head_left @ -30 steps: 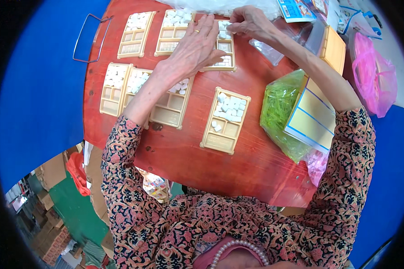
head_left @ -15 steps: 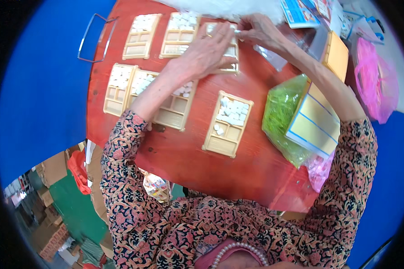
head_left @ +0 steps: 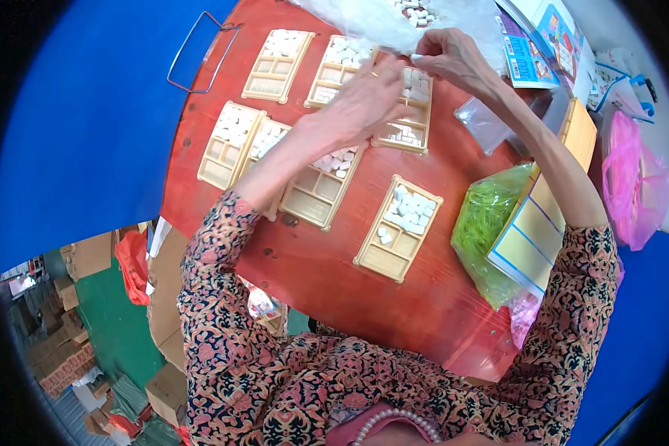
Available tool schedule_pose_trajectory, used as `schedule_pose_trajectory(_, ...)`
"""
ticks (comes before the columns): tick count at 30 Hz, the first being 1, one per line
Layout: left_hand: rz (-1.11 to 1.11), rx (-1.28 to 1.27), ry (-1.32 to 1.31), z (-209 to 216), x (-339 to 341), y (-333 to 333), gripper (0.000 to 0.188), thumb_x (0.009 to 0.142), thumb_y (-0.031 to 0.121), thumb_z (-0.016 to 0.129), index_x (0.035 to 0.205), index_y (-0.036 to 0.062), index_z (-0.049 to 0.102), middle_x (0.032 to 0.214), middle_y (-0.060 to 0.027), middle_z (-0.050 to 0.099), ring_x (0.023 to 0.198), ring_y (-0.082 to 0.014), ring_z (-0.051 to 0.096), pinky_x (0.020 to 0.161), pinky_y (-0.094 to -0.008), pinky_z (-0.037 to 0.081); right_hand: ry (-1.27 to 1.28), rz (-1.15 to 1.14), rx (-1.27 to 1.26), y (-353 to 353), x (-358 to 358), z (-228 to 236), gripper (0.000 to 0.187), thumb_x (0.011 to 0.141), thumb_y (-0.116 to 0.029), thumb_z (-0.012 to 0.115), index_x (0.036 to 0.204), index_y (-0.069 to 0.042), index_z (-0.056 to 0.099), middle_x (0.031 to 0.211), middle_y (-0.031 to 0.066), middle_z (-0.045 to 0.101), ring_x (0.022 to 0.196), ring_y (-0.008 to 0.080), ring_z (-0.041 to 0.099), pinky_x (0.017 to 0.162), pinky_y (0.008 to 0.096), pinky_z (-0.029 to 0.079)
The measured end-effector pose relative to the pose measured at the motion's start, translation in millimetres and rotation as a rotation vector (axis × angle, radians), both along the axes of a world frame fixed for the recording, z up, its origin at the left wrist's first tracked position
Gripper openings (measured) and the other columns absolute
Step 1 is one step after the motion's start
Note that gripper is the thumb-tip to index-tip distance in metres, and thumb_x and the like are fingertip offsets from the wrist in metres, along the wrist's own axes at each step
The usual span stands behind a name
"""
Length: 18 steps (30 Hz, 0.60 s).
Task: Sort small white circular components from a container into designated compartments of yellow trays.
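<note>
My left hand (head_left: 368, 100) reaches over a cream divided tray (head_left: 415, 137) at the far middle of the table, its fingers stretched out and slightly blurred, the thumb apart. Part of that tray and of the neighbouring tray (head_left: 318, 78) is hidden beneath the hand. Just beyond, my right hand (head_left: 453, 56) pinches a small white piece (head_left: 417, 57) between thumb and fingertips. White pieces fill some compartments of the tray nearest the left hand. Another tray (head_left: 386, 262), closer to me, holds a heap of white pieces at its far end and a few in a small compartment.
More cream trays (head_left: 256, 91) with white pieces stand on the left of the red table (head_left: 327, 279). A clear plastic bag (head_left: 349, 16) with pieces lies at the far edge. On the right are a bag of green material (head_left: 483, 212), a blue-lined board (head_left: 526, 241) and booklets (head_left: 528, 63).
The view has shifted, so the table appears lower and farther right. My left hand has drawn back a little from the far tray, showing more of it. A white piece now shows in my right fingertips.
</note>
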<state>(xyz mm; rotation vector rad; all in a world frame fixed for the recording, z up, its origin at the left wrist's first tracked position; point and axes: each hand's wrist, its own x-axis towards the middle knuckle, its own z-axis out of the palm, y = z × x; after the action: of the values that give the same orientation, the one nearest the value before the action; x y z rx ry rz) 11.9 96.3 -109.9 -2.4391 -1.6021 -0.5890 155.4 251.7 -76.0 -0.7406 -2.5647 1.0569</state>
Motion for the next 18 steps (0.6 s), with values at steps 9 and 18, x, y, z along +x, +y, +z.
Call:
schedule_pose_trajectory(9, 0.204, 0.004, -0.147, 45.1, -68.8, 18.4, 0.018, 0.089, 0.011, 0.056, 0.097, -0.0049, 0.062, 0.092, -0.0212, 0.063, 0.086, -0.0351, 0.062, 0.074, -0.0416, 0.047, 0.153, 0.101, 0.307, 5.6, -26.8, -11.5, 0.015, 0.081, -0.012, 0.063, 0.081, 0.004, 0.063, 0.066, 0.0074, 0.062, 0.059, 0.0119, 0.058, 0.055, 0.0279, 0.048)
schedule_pose_trajectory(18, 0.182, -0.222, -0.207, 56.1, -62.2, 46.1, 0.025, 0.089, 0.023, 0.058, 0.094, -0.0006, 0.065, 0.082, -0.0199, 0.061, 0.08, -0.0348, 0.061, 0.071, -0.0427, 0.046, 0.093, -0.125, -0.085, 13.0, -43.3, 11.9, 0.019, 0.083, -0.011, 0.065, 0.094, 0.004, 0.063, 0.07, 0.0083, 0.064, 0.062, 0.017, 0.06, 0.06, 0.0314, 0.05)
